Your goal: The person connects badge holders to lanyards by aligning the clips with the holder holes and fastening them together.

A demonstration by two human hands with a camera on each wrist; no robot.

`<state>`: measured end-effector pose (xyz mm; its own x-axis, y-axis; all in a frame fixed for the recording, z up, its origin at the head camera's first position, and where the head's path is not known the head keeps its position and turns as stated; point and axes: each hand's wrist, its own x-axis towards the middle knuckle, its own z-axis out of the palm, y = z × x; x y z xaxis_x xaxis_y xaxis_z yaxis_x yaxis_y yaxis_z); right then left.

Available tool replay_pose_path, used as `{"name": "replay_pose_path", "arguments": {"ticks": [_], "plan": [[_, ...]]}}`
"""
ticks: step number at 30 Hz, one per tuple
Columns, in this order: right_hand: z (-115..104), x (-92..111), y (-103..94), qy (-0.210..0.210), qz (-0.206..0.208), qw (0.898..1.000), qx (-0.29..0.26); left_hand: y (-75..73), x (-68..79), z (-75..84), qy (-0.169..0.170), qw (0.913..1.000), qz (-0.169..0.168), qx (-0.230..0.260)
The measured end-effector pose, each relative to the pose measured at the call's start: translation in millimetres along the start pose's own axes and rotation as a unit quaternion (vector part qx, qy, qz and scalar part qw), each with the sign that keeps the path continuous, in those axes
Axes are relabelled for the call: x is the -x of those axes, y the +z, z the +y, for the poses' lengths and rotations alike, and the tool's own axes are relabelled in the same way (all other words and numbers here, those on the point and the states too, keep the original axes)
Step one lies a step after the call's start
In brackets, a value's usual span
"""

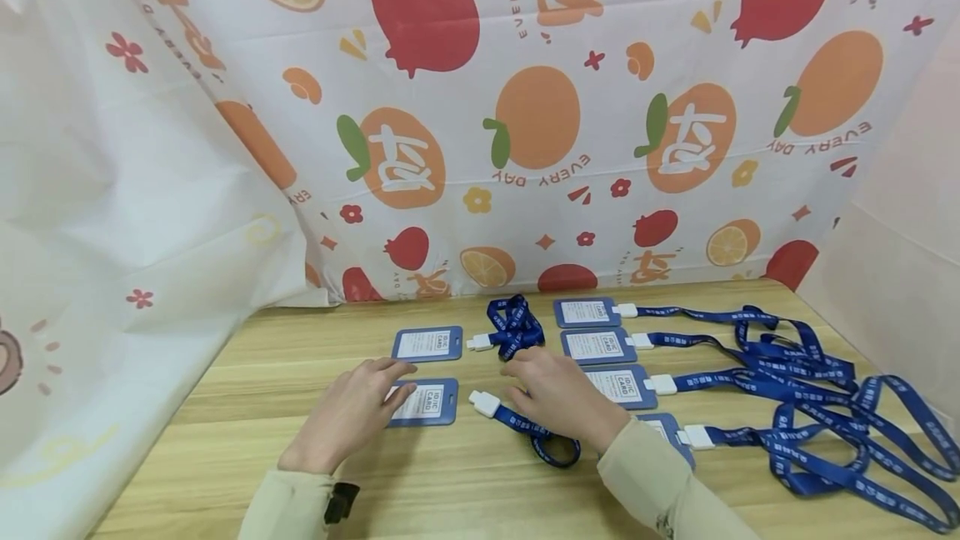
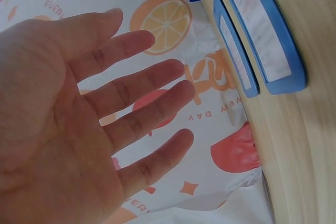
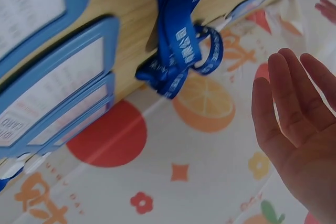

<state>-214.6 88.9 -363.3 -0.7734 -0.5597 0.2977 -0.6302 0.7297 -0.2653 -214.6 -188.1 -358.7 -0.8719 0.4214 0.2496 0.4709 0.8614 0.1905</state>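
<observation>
In the head view my left hand [image 1: 348,415] hovers by a blue ID card holder [image 1: 435,403], its fingertips overlapping the left end. Its fingers are spread and relaxed in the left wrist view, with nothing held. Another blue card holder [image 1: 427,344] lies just behind. My right hand [image 1: 562,397] is over a blue lanyard [image 1: 517,421] with a white clip [image 1: 485,403], partly hiding it. The right wrist view has those fingers [image 3: 286,93] extended and the palm bare. A bunched blue lanyard [image 1: 516,327] lies beyond that hand, its white clip facing the rear card holder.
On the right, several card holders [image 1: 598,346] lie in a column, each clipped to a blue lanyard [image 1: 825,482]. Those straps spread in loops toward the right edge of the wooden table [image 1: 195,457]. A fruit-print cloth [image 1: 480,223] hangs behind.
</observation>
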Motion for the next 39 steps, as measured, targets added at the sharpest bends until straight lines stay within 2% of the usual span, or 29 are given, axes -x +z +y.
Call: {"name": "replay_pose_path", "arguments": {"ticks": [4, 15, 22, 32, 39], "plan": [[-7.3, -8.0, 3.8, -0.012, -0.010, 1.000, 0.018, 0.4, -0.3, -0.5, -0.005, 1.0000, -0.006, 0.001], [-14.5, -18.2, 8.4, -0.006, -0.012, 1.000, 0.023, 1.3, 0.2, -3.3, -0.002, 0.9997, -0.024, 0.000], [-16.9, -24.6, 8.6, 0.004, -0.020, 1.000, 0.020, 0.6, -4.7, -7.3, 0.005, 0.9991, -0.039, 0.016], [-21.2, -32.7, 16.2, 0.004, -0.034, 0.999, 0.011, 6.8, -5.8, -10.2, -0.012, 0.9963, -0.083, 0.019], [-17.5, -34.0, 23.8, -0.002, -0.051, 0.998, 0.035, 10.7, -7.0, -9.6, -0.018, 0.9948, -0.097, 0.026]]}}
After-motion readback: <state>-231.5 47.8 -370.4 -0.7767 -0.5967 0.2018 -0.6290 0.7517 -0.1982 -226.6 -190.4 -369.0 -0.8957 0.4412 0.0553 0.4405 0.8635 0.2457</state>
